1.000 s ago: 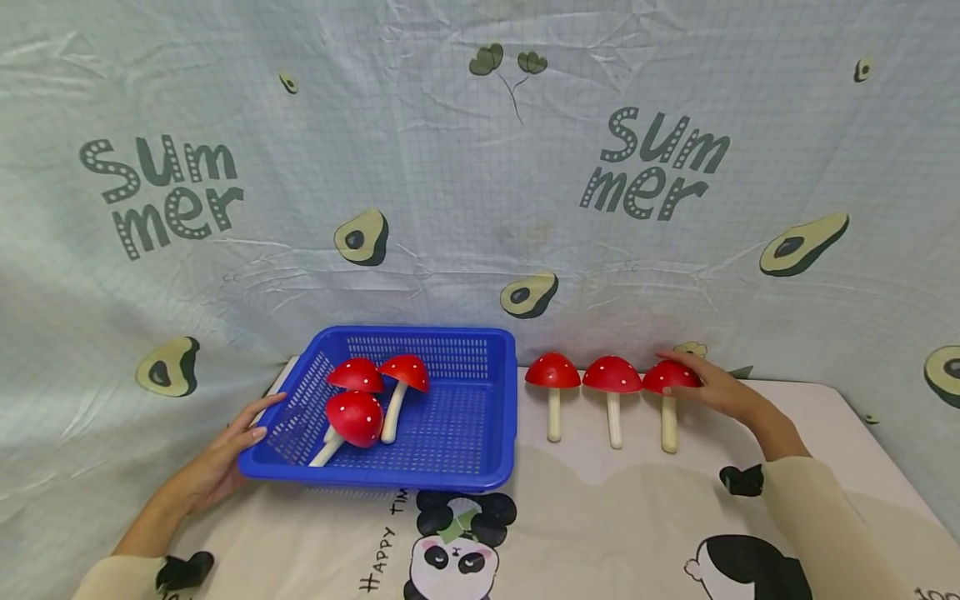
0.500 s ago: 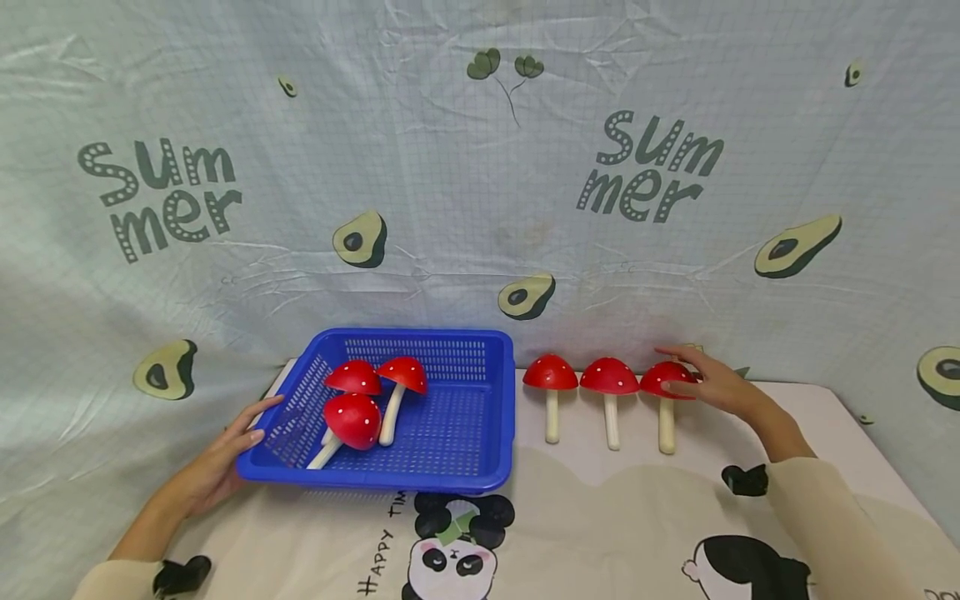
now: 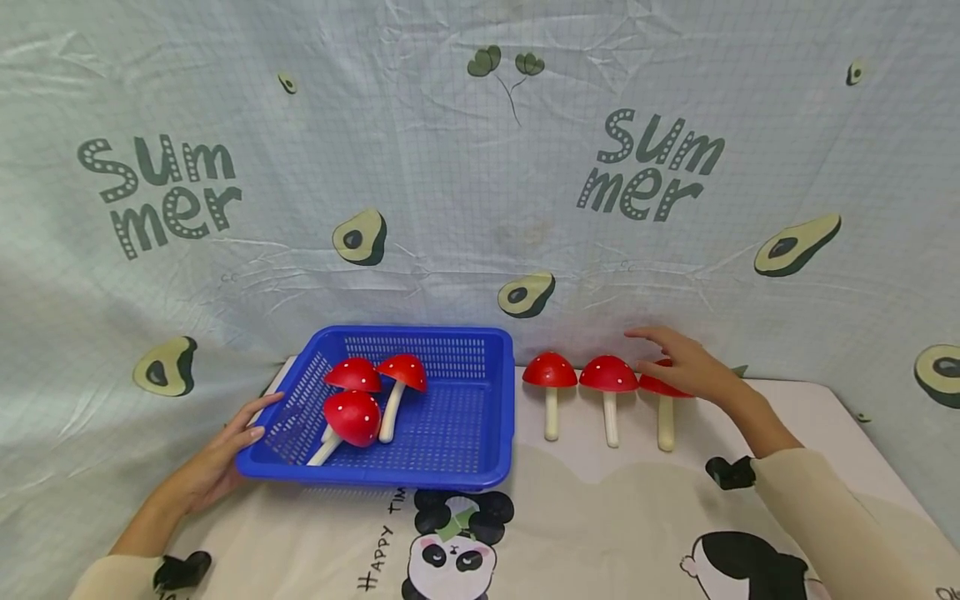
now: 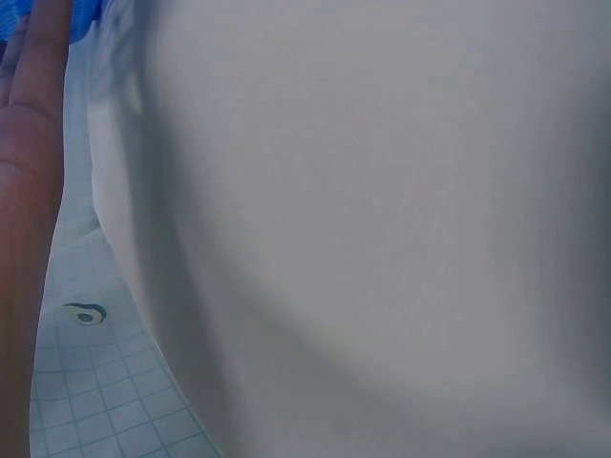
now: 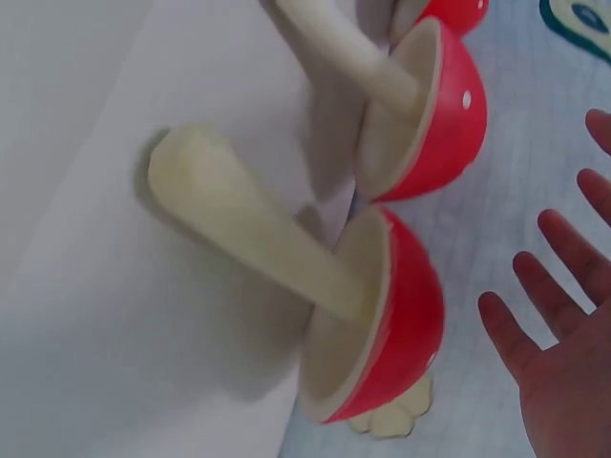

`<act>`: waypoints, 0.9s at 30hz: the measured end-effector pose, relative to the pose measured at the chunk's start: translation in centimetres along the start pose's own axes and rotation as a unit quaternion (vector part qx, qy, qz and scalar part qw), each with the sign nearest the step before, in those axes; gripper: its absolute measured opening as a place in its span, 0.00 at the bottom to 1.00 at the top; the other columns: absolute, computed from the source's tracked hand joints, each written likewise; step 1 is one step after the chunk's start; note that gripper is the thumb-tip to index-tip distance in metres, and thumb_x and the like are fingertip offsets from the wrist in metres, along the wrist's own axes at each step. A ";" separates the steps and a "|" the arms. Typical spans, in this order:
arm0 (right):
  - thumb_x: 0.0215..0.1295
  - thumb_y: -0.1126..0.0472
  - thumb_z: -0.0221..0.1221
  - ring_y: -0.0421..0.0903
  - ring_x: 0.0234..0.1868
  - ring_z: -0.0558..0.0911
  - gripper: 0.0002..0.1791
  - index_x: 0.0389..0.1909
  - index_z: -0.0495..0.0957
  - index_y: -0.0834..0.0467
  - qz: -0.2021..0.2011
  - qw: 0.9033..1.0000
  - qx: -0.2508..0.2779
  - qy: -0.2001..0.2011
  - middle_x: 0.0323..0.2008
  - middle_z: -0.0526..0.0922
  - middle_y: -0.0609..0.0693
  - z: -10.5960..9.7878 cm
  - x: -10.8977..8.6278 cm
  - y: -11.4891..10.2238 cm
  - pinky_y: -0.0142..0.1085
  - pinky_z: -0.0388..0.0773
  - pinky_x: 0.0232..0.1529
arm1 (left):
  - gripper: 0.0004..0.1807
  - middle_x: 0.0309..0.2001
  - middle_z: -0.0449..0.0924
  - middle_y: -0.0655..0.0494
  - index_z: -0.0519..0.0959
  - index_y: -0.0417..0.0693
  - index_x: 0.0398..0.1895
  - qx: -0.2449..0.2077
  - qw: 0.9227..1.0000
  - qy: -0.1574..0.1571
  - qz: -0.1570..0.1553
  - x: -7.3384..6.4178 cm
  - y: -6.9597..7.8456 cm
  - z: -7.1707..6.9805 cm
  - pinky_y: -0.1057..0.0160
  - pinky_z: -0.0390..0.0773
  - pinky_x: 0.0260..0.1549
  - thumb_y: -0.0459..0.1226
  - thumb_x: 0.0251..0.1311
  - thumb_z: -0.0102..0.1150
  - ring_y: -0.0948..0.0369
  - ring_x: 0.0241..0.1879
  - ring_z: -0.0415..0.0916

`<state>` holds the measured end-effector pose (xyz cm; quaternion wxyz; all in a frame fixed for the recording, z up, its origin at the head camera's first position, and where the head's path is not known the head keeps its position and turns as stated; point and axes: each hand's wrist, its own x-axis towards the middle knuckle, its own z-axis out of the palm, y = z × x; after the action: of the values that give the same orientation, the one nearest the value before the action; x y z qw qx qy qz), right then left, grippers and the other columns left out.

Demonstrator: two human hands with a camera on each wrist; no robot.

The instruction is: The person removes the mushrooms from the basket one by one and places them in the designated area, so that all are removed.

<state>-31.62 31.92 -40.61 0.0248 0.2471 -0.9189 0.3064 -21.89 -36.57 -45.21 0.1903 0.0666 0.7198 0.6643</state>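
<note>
My left hand [image 3: 213, 467] rests against the left rim of a blue plastic basket [image 3: 498, 417], fingers stretched along it. Inside the basket's left half lie three toy mushrooms with white-dotted red caps and pale stems, one being the front mushroom [image 3: 352, 418]. To the right, three similar mushrooms stand in a row: a left one [image 3: 551, 371], a middle one [image 3: 609, 375] and a right one [image 3: 666, 421]. My right hand [image 3: 693, 367] hovers over the right mushroom, partly covering its cap. In the right wrist view, the spread fingers [image 5: 558, 286] hold nothing and are apart from the nearest cap [image 5: 406, 324].
A pale cloth with panda prints [image 3: 453, 562] covers the table. Directly behind the basket and the mushroom row hangs a light curtain [image 3: 442, 167] with avocado and lettering prints. The left wrist view mostly shows blurred pale cloth [image 4: 363, 191].
My right hand has come off the right mushroom's cap, rising and shifting left. The left hand, the basket and the mushrooms have stayed where they were.
</note>
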 end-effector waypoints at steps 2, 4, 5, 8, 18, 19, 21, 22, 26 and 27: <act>0.67 0.63 0.63 0.66 0.67 0.67 0.30 0.69 0.69 0.62 -0.008 1.000 -0.008 -0.003 0.67 0.69 0.64 0.2 0.4 -0.7 0.65 0.73 0.59 | 0.28 0.76 0.29 0.32 0.46 0.80 0.78 -0.002 1.000 0.001 -0.002 0.0 0.1 0.0 0.59 0.81 0.52 0.45 0.81 0.33 0.62 0.55 0.76; 0.67 0.62 0.64 0.66 0.67 0.67 0.30 0.69 0.70 0.61 -0.013 1.000 -0.014 -0.005 0.67 0.70 0.63 0.4 0.6 -1.4 0.65 0.73 0.59 | 0.28 0.76 0.29 0.32 0.46 0.79 0.79 0.000 1.000 0.002 -0.004 0.0 0.2 0.1 0.59 0.81 0.52 0.45 0.81 0.34 0.63 0.55 0.76; 0.67 0.61 0.64 0.65 0.67 0.68 0.30 0.69 0.70 0.61 -0.015 1.000 -0.016 -0.006 0.67 0.71 0.63 0.5 0.8 -1.7 0.65 0.72 0.60 | 0.29 0.76 0.29 0.32 0.46 0.79 0.79 0.001 1.000 0.004 -0.005 0.0 0.2 0.1 0.59 0.80 0.51 0.45 0.81 0.34 0.62 0.55 0.76; 0.68 0.59 0.64 0.65 0.67 0.69 0.29 0.68 0.71 0.60 -0.027 0.999 -0.023 -0.006 0.66 0.73 0.61 0.7 1.2 -2.8 0.64 0.71 0.61 | 0.29 0.77 0.30 0.31 0.45 0.77 0.79 0.006 1.000 0.008 -0.006 -0.1 0.4 0.2 0.60 0.81 0.51 0.45 0.81 0.34 0.62 0.55 0.75; 0.68 0.58 0.64 0.64 0.63 0.75 0.27 0.67 0.72 0.57 -0.063 0.998 -0.014 -0.013 0.65 0.75 0.58 1.4 2.1 -5.4 0.61 0.74 0.59 | 0.29 0.77 0.29 0.31 0.45 0.77 0.79 0.011 1.000 0.008 -0.004 0.0 0.3 0.2 0.60 0.81 0.51 0.46 0.81 0.34 0.62 0.55 0.75; 0.69 0.57 0.63 0.64 0.63 0.75 0.27 0.68 0.72 0.57 -0.062 0.998 -0.012 -0.017 0.65 0.75 0.58 1.5 2.2 -5.7 0.61 0.74 0.60 | 0.29 0.77 0.29 0.31 0.45 0.78 0.79 0.011 1.000 0.008 -0.004 0.0 0.3 0.1 0.60 0.81 0.51 0.46 0.81 0.34 0.62 0.55 0.75; 0.70 0.56 0.63 0.64 0.63 0.75 0.28 0.68 0.72 0.56 -0.058 0.998 -0.007 -0.023 0.65 0.75 0.58 1.5 2.2 -6.3 0.61 0.74 0.60 | 0.29 0.77 0.29 0.32 0.45 0.78 0.79 0.012 1.000 0.011 -0.005 0.0 0.2 0.0 0.59 0.81 0.51 0.46 0.81 0.34 0.61 0.55 0.75; 0.70 0.55 0.63 0.64 0.63 0.75 0.28 0.68 0.72 0.56 -0.057 0.998 -0.007 -0.026 0.65 0.74 0.58 1.5 2.3 -6.6 0.61 0.74 0.60 | 0.28 0.77 0.30 0.32 0.45 0.79 0.79 0.013 1.000 0.013 -0.006 0.0 0.1 0.0 0.59 0.81 0.51 0.46 0.81 0.34 0.61 0.55 0.75; 0.70 0.56 0.62 0.63 0.64 0.75 0.28 0.68 0.72 0.57 -0.064 0.998 -0.008 -0.026 0.65 0.75 0.58 1.8 2.4 -7.5 0.61 0.74 0.61 | 0.29 0.77 0.31 0.32 0.45 0.79 0.79 0.018 1.000 0.020 -0.013 0.1 0.1 0.0 0.59 0.81 0.51 0.47 0.81 0.34 0.60 0.56 0.74; 0.70 0.56 0.62 0.63 0.64 0.75 0.27 0.68 0.72 0.57 -0.067 0.997 -0.009 -0.025 0.65 0.75 0.58 1.8 2.5 -7.6 0.61 0.73 0.61 | 0.29 0.77 0.31 0.32 0.45 0.79 0.79 0.019 0.999 0.021 -0.014 0.1 0.1 0.0 0.59 0.81 0.51 0.47 0.81 0.35 0.59 0.56 0.74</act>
<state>-30.01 24.51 -37.40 0.0245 0.3152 -0.9033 0.2899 -21.97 -36.53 -45.10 0.1831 0.0462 0.7373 0.6487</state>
